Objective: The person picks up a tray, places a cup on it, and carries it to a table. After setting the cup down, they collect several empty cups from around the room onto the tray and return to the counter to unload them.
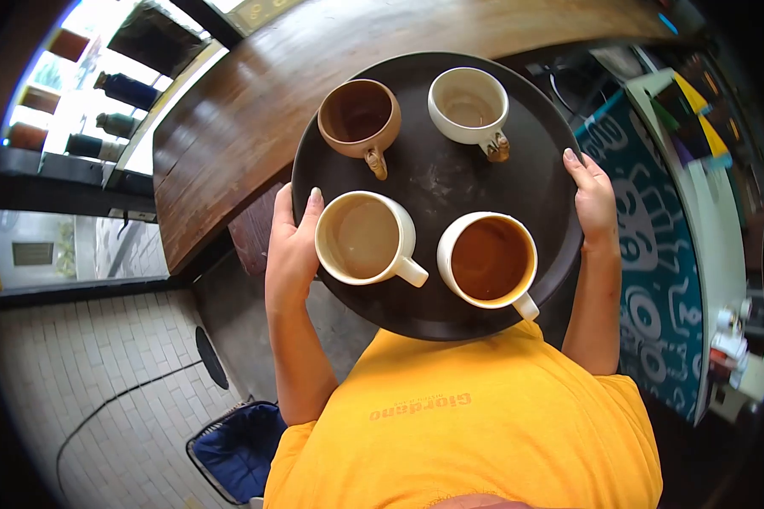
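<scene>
Black and round, the tray (pixel 526 187) in the head view sits before a person in a yellow T-shirt (pixel 458 450), held up near the body, with a wooden counter (pixel 246 119) beyond it on the far side. Both hands are closed on its edge: the left hand (pixel 293 246) grips the left rim, its thumb just beside a cream mug, and the right hand (pixel 596 199) clasps the right rim, thumb on top; the fingers beneath I can't make out. Four vessels stand upright on it, well apart: a brown cup (pixel 358 119) far left, a white cup (pixel 469 100) with an ornate brownish handle far right, that cream mug (pixel 361 236) with something pale and milky inside near left, and a white mug (pixel 489 257), reddish brown within, near right. From where I stand, the step in hand looks like bearing the loaded tray; any move from this pose would call for an even, two-handed grip and a level surface, since the near mugs seem to hold liquid. As for writing, the shirt reads "Giordano", with a smaller line I can't read. On the right, a teal panel (pixel 632 212) carries big white lettering, too warped to spell out with confidence.
</scene>
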Motion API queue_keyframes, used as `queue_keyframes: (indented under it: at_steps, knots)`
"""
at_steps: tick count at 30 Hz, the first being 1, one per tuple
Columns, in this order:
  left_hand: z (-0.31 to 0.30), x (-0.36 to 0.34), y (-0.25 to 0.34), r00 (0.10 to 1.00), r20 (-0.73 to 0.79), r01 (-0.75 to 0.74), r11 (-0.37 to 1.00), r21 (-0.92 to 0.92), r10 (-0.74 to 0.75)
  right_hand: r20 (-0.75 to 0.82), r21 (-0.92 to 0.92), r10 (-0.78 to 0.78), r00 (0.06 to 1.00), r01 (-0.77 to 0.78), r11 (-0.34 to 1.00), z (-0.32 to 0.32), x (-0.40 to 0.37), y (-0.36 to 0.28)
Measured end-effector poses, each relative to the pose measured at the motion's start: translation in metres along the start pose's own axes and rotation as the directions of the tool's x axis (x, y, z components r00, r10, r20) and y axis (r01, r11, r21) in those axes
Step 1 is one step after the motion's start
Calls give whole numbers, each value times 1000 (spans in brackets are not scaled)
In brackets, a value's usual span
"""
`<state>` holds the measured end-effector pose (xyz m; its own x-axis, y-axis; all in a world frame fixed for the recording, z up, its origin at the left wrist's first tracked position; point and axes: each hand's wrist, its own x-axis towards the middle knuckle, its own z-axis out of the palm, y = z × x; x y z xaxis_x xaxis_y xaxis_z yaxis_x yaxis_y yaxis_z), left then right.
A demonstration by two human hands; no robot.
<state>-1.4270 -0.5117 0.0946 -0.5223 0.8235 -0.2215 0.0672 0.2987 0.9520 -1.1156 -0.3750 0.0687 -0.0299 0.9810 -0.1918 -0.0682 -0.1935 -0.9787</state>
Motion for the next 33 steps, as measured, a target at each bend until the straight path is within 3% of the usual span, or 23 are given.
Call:
queue_keyframes:
  at_steps: [1, 4, 6, 8, 12, 14, 18, 21, 24, 26, 30, 32, 33]
  knots:
    - [3, -7, -2, 998, 54, 31, 998, -50, -28, 46, 81, 22, 999, -25, 996, -7, -17, 3]
    - [14, -20, -19, 987, 141, 97, 990, -106, -82, -13, 137, 16, 1000, -14, 990, -31, -63, 21]
    - [24, -29, -30, 968, 230, 132, 983, -125, -101, -84, 140, 28, 996, -16, 990, -52, -93, 39]
    - [37, -42, -42, 940, 278, 259, 941, -217, -195, -161, 131, 38, 986, -17, 991, -71, -124, 54]
    - [63, -62, -63, 886, 443, 265, 934, -240, -137, -291, 116, 46, 956, -12, 993, -105, -185, 76]
    - [77, -72, -72, 866, 490, 245, 938, -246, -98, -446, 61, 8, 895, 22, 998, -103, -213, 75]
    - [109, -99, -66, 804, 587, 229, 959, -169, -89, -549, 55, -14, 836, 53, 997, -135, -266, 91]
    - [135, -111, -66, 740, 669, 227, 962, -150, -70, -651, 122, 10, 759, 92, 988, -154, -302, 102]
    - [165, -138, -60, 645, 761, 244, 963, -116, -72, -759, 77, 0, 651, 90, 993, -184, -347, 114]
    - [184, -157, -54, 492, 866, 290, 955, -62, -93, -834, 66, 19, 551, 66, 996, -196, -377, 116]
    - [226, -216, -47, 421, 896, 231, 972, 47, -144, -915, 35, -6, 403, 94, 995, -222, -441, 122]
    - [248, -244, -54, 383, 915, 153, 986, 72, -126, -961, 73, 65, 268, 21, 997, -236, -473, 123]
    - [257, -263, -56, 369, 923, 147, 987, 58, -109, -967, 65, 56, 247, 31, 997, -243, -488, 123]
